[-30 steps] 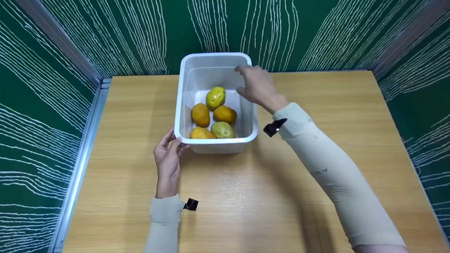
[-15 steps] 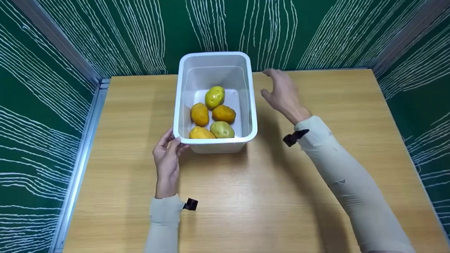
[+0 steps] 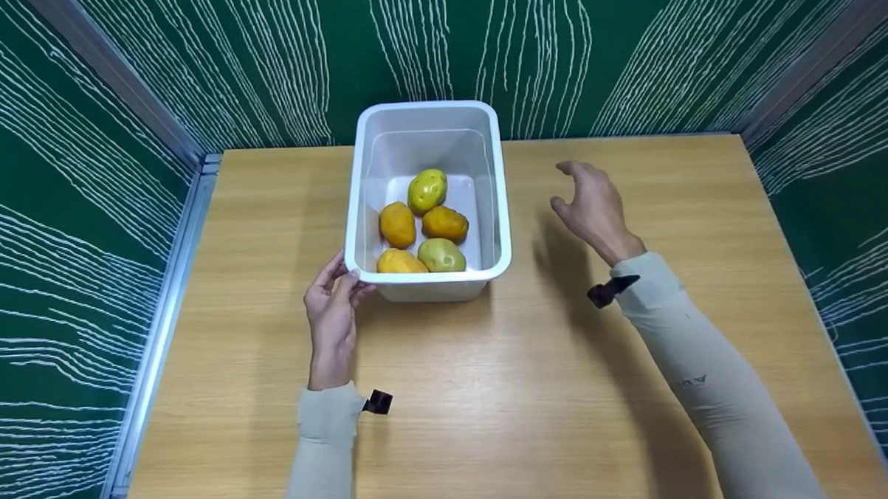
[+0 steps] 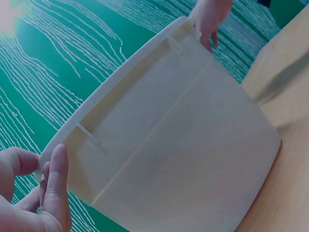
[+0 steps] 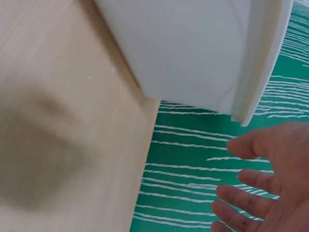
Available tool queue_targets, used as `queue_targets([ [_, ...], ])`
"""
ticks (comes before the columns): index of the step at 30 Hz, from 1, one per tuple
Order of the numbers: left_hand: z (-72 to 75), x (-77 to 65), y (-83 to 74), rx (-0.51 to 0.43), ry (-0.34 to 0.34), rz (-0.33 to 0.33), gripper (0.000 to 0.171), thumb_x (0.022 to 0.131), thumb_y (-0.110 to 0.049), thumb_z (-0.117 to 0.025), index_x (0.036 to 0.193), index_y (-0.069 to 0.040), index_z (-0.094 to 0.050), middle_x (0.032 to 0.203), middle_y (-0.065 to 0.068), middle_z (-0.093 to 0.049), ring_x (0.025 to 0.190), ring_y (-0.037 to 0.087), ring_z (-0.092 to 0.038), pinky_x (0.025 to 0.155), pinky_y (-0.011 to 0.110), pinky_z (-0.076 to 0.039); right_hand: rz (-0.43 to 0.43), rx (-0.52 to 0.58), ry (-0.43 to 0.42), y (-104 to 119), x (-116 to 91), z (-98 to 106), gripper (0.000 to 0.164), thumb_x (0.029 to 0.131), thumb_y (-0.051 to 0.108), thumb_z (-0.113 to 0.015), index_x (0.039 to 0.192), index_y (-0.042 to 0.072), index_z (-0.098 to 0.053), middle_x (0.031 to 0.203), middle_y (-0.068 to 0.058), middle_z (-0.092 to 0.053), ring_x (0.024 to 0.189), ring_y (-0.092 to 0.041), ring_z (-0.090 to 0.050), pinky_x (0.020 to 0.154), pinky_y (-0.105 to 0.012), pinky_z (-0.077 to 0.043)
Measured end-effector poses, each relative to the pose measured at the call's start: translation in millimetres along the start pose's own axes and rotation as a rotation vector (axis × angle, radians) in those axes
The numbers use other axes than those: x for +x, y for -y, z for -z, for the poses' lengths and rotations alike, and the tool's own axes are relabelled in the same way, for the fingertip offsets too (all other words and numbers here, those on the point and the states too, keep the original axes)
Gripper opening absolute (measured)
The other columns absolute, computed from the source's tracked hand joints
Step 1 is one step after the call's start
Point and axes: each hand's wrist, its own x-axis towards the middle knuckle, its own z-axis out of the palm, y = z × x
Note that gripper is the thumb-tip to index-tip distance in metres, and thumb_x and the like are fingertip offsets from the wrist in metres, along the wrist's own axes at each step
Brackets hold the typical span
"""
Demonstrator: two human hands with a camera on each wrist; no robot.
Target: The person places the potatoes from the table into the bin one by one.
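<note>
A deep white plastic bin stands on the table toward the back. On its floor lie several mango-like fruits: a yellow-green one at the back, an orange-yellow one at left, a darker one at right, and a yellow one beside a pale green one in front. My left hand pinches the bin's rim at the front left corner; the left wrist view shows thumb and fingers on either side of that rim. Right of the bin, my right hand is held above the table, fingers apart, holding nothing.
The wooden table reaches back to a green wall with white wavy lines. Similar panels flank it left and right. A metal frame rail runs along the left edge. Each sleeve cuff carries a small black camera.
My right hand has drawn away from over the bin's right rim, moving right and toward me. The left hand keeps its hold on the corner, and the bin and fruits stay put.
</note>
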Motion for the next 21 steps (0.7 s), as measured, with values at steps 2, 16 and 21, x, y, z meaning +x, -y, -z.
queue_targets([
  [2,-0.2,0.1,-0.3,0.0,-0.004,0.005,0.048,0.098,0.016,-0.053,0.146,0.013,-0.053,0.117,0.018,-0.055,0.075,0.015,-0.069,0.069,0.022,-0.066,-0.001,0.002,0.004,-7,-4,0,0.054,0.098,0.006,-0.07,0.148,-0.003,-0.053,0.15,-0.026,-0.054,0.139,-0.045,-0.05,0.119,-0.062,-0.044],
  [16,2.1,-0.4,1.8,-0.021,0.036,-0.036,0.047,0.097,0.018,-0.051,0.144,0.018,-0.051,0.109,0.016,-0.053,0.071,0.015,-0.067,0.066,0.021,-0.066,-0.045,-0.018,0.015,-48,-24,2,0.054,0.097,0.004,-0.068,0.147,-0.005,-0.054,0.151,-0.03,-0.053,0.139,-0.051,-0.047,0.114,-0.068,-0.044],
  [21,1.2,-0.2,1.3,-0.017,0.036,-0.034,0.047,0.097,0.018,-0.05,0.144,0.018,-0.05,0.109,0.015,-0.053,0.071,0.014,-0.067,0.066,0.021,-0.066,-0.059,-0.021,0.027,-57,-31,3,0.053,0.097,0.004,-0.068,0.147,-0.006,-0.053,0.15,-0.031,-0.052,0.138,-0.052,-0.047,0.114,-0.069,-0.044],
])
